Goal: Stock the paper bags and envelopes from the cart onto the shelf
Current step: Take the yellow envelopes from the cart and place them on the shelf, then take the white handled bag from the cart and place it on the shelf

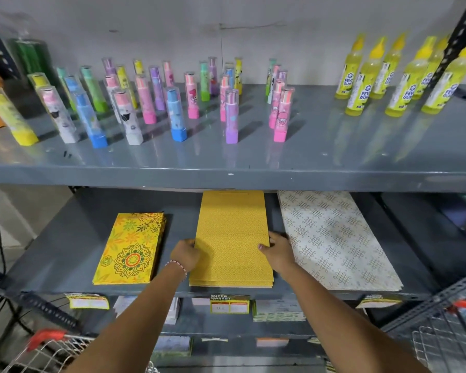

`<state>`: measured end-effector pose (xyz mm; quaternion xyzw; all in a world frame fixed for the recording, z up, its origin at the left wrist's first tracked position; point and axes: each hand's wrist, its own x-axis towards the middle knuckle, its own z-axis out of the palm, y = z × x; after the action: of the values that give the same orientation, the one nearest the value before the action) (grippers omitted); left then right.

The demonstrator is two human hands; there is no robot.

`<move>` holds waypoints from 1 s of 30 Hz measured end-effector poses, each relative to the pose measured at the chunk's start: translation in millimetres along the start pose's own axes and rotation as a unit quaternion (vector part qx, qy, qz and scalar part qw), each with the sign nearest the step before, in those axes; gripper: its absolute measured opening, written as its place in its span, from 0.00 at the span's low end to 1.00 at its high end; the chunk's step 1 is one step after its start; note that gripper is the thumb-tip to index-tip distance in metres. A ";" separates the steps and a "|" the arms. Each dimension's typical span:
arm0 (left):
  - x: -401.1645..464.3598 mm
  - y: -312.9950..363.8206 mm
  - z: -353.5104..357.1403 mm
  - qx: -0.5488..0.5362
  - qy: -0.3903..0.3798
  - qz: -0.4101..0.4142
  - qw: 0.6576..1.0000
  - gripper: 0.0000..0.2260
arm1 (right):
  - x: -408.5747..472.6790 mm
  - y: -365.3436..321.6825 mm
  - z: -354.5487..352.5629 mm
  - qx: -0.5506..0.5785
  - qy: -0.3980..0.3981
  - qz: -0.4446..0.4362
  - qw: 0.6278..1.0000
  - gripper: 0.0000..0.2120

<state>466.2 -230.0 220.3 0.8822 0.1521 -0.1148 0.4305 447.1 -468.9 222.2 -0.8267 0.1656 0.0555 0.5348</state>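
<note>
Two hands, our left hand (185,253) and right hand (278,251), clasp the side edges of the flat mustard-yellow patterned paper-bag stack (232,238) on the grey metal shelf (65,246). Light, floppy, likely slippery sheets; we judge gripping both edges keeps them squared.

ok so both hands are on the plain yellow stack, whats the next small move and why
Probably let go and pull back: the yellow stack lies flat between the floral stack and white patterned stack, left hand and right hand flanking its edges.
</note>
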 end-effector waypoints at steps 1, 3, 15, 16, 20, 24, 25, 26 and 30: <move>-0.1 -0.6 1.3 0.016 0.001 0.006 1.000 0.15 | 0.7 2.0 1.5 -0.010 0.000 -0.004 1.000 0.25; -3.3 -0.9 3.4 0.042 0.006 0.008 0.999 0.15 | 2.8 7.1 4.8 -0.026 0.006 -0.009 1.000 0.24; -33.3 -12.4 -13.0 -0.084 0.084 -0.057 0.991 0.24 | -22.3 -3.8 21.0 -0.254 0.133 -0.061 0.956 0.28; -46.7 -20.3 -23.5 -0.191 0.100 -0.078 0.973 0.22 | -33.7 -12.6 25.9 -0.264 0.158 -0.120 0.944 0.27; -120.5 -84.3 -64.5 -0.531 0.127 -0.121 0.829 0.17 | -70.7 -49.9 69.1 -0.193 0.078 -0.337 0.918 0.20; -200.3 -190.8 -87.7 -0.666 0.251 -0.222 0.667 0.16 | -103.1 -84.2 144.3 -0.135 -0.160 -0.438 0.874 0.15; -224.6 -220.3 -89.6 -0.684 0.297 -0.258 0.614 0.17 | -114.8 -90.2 170.8 -0.132 -0.227 -0.440 0.859 0.13; -245.5 -248.5 -87.8 -0.691 0.335 -0.295 0.570 0.18 | -127.4 -92.6 198.6 -0.134 -0.290 -0.434 0.843 0.11; -304.4 -304.7 -75.7 -0.729 0.410 -0.407 0.366 0.12 | -186.7 -80.5 316.2 -0.181 -0.495 -0.370 0.765 0.10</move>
<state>77.5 -43.8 146.6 -0.0055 0.6747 0.2557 0.6923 325.6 -113.4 208.7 -0.7630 -0.4538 0.2840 0.3622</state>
